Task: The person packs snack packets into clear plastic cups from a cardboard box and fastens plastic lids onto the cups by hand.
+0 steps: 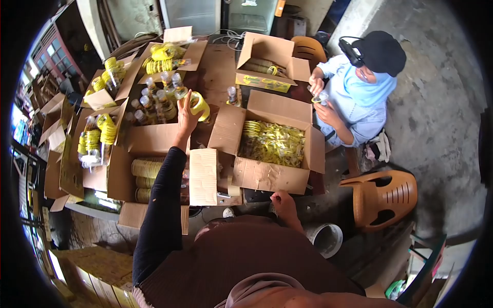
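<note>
My left hand point(188, 114) reaches over the table with its fingers stretched out. Just past its fingertips stands a small clear bottle point(179, 92), at the edge of a group of similar bottles point(149, 105) with dark necks. A yellow roll point(204, 109) lies right beside the hand; whether they touch I cannot tell. My right hand point(285, 206) is curled closed at the near table edge, below the open carton point(272, 174) full of yellow-labelled packets point(275, 143). What its fingers hold, if anything, is hidden.
A co-worker point(359, 97) at the right handles a small clear bottle point(321, 97). Open cartons with stacked yellow rings point(146, 179) stand at left. A lone bottle point(232, 96) is mid-table. An orange chair point(382, 199) and a bucket point(327, 240) are on the right.
</note>
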Available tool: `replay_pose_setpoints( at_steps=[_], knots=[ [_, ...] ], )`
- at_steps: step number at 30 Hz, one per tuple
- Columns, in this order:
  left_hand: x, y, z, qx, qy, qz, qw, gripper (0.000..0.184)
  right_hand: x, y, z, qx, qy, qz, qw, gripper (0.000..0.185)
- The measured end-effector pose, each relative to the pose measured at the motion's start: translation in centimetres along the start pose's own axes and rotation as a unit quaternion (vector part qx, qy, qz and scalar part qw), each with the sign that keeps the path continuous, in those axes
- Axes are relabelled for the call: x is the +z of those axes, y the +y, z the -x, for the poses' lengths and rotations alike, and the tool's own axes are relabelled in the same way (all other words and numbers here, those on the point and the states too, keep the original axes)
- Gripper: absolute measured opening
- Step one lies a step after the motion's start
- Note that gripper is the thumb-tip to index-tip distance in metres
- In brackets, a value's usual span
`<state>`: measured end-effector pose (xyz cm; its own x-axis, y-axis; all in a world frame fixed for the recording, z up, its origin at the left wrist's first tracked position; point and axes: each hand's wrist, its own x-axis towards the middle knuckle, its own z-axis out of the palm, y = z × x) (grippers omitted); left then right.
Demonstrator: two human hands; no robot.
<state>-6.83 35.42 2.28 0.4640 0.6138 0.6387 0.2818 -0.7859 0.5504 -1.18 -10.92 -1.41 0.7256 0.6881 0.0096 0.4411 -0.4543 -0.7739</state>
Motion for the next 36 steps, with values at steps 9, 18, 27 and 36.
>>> replay_pose_setpoints(
  at_steps=[9,18,27,36],
  knots=[
    [4.4,-1.5,2.5,-0.098,-0.140,-0.140,0.975,0.099,-1.4,2.0,3.2,0.055,0.026,0.011,0.998,0.012],
    [4.2,-1.8,-0.2,-0.096,-0.257,-0.188,0.943,0.095,-1.7,1.7,3.4,0.064,0.026,0.019,0.997,0.012],
    [5.8,-4.2,0.7,-0.062,-0.204,-0.223,0.951,0.073,-1.5,1.5,3.6,0.085,-0.013,0.057,0.995,0.013],
    [5.1,-3.7,2.3,-0.076,-0.200,-0.202,0.956,0.072,-1.0,1.3,2.4,0.069,-0.029,0.052,0.996,0.014]
  ],
)
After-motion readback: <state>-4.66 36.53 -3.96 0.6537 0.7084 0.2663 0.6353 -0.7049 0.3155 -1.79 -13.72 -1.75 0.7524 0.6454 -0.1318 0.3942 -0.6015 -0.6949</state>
